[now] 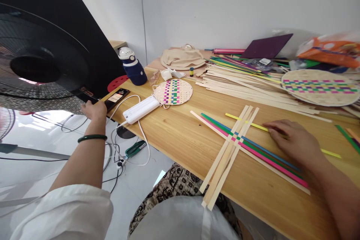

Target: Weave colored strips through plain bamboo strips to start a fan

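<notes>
My right hand [294, 140] is closed, with thumb and fingertips pinching a yellow strip [258, 126] that runs under the palm and out past the wrist. The strip crosses the far ends of several pale strips [225, 165]. Below it, blue, green, pink and pale strips [270, 161] are interlaced with those pale ones in a small checked patch [235, 137]. Far to the left, my left hand [95, 110] is at the table's corner, by the fan's lower rim, beside a phone [116, 98] with a lit screen. Its fingers are curled, and what they grip is hidden.
A large fan [42, 63] stands at left. On the table [168, 131] are a white power strip [141, 109], a round woven piece [173, 92], a blue bottle [133, 68], a thread spool [191, 71], piled pale strips [242, 84] and another woven oval [320, 87]. Cables hang over the edge.
</notes>
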A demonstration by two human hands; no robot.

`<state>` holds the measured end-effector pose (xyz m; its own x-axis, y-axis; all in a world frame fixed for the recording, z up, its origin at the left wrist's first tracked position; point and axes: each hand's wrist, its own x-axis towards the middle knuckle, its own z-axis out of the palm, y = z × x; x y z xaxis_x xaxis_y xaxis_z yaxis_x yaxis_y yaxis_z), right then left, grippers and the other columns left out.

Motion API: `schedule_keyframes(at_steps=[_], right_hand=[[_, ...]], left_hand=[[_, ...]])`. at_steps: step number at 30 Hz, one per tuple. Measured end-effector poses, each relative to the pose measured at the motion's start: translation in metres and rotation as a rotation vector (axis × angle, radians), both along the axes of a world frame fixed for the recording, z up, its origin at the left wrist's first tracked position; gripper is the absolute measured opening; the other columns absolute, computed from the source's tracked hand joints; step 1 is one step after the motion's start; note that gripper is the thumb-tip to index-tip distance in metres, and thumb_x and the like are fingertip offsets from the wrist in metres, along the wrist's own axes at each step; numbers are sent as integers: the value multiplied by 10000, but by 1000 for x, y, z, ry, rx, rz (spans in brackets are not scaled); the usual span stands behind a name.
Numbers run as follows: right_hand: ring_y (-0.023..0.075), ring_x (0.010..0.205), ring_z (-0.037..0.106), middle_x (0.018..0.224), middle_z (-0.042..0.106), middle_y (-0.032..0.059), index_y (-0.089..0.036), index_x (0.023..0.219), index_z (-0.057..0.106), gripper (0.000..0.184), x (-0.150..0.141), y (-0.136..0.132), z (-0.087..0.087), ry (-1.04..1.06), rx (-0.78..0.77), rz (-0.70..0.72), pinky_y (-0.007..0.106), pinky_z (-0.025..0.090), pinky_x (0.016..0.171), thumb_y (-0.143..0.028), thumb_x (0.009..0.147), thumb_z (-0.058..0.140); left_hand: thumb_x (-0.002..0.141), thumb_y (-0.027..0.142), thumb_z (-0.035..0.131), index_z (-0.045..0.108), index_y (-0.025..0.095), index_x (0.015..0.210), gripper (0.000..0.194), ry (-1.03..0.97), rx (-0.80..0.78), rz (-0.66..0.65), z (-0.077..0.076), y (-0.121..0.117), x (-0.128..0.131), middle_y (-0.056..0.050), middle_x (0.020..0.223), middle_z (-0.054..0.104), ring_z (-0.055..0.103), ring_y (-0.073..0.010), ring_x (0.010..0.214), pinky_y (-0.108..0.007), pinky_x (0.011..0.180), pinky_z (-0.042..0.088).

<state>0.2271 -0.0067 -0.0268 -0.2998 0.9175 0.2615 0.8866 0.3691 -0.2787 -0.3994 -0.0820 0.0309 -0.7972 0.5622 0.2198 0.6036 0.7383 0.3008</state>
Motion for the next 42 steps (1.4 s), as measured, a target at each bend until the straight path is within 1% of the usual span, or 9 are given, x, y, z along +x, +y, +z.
schedule_keyframes(at_steps=[3,6,10,18,29,33,37,40,42], right_hand=[[266,990,635,1064,713,79,-256,988,713,391,2,1,-2,-5,3,8,426,516,849,-448,880,390],[269,986,636,1048,714,76,-259,988,713,395,2,3,-3,-5,8,10,436,514,856,-458,876,391],[273,983,638,1047,715,75,-256,993,714,406,3,4,-4,-10,2,7,440,516,843,-464,871,388],[272,995,635,1078,713,78,-245,985,710,416,5,5,-4,-29,2,6,432,512,858,-477,873,383],[269,983,641,1038,720,72,-250,983,729,479,4,4,-3,-25,1,4,436,524,848,-518,854,353],[272,983,642,1041,720,70,-246,994,734,508,1,3,0,-23,-27,-19,443,524,862,-528,836,343],[276,992,642,1037,716,67,-249,996,732,510,0,3,2,-14,-38,-37,453,522,874,-536,828,346],[276,989,643,1032,715,61,-261,987,730,493,1,4,0,-13,-38,-30,455,525,858,-534,830,351],[271,985,644,1030,714,58,-265,987,726,478,3,4,-3,-11,-25,-13,452,525,855,-529,839,355]], left_hand=[[928,308,319,406,-63,1401,608,-40,84,168,-2,-10,24,-336,1548,184,179,-473,1464,-643,1115,292],[900,262,414,433,26,1436,585,-25,119,137,-7,-23,49,-254,1620,118,55,-407,1513,-618,1183,177],[845,195,499,533,37,1361,541,-11,132,86,-9,-38,65,-240,1635,94,30,-405,1517,-605,1205,115],[836,135,480,589,51,1333,516,76,-30,77,-10,-51,49,-213,1632,159,50,-400,1517,-602,1206,126],[860,126,416,635,107,1302,494,119,-196,113,-11,-46,41,-151,1616,264,72,-351,1527,-572,1215,114],[872,137,426,663,112,1270,464,129,-182,51,-9,-37,35,-154,1591,314,92,-381,1517,-600,1206,122],[824,115,518,638,167,1311,504,17,-95,-74,1,-19,29,-123,1617,271,87,-367,1521,-585,1218,91],[807,92,531,469,125,1459,656,-32,-26,1,8,-10,27,-153,1640,177,108,-355,1521,-525,1231,140],[817,102,521,445,90,1467,654,-29,-4,66,7,-11,27,-171,1639,157,93,-360,1522,-516,1231,147]])
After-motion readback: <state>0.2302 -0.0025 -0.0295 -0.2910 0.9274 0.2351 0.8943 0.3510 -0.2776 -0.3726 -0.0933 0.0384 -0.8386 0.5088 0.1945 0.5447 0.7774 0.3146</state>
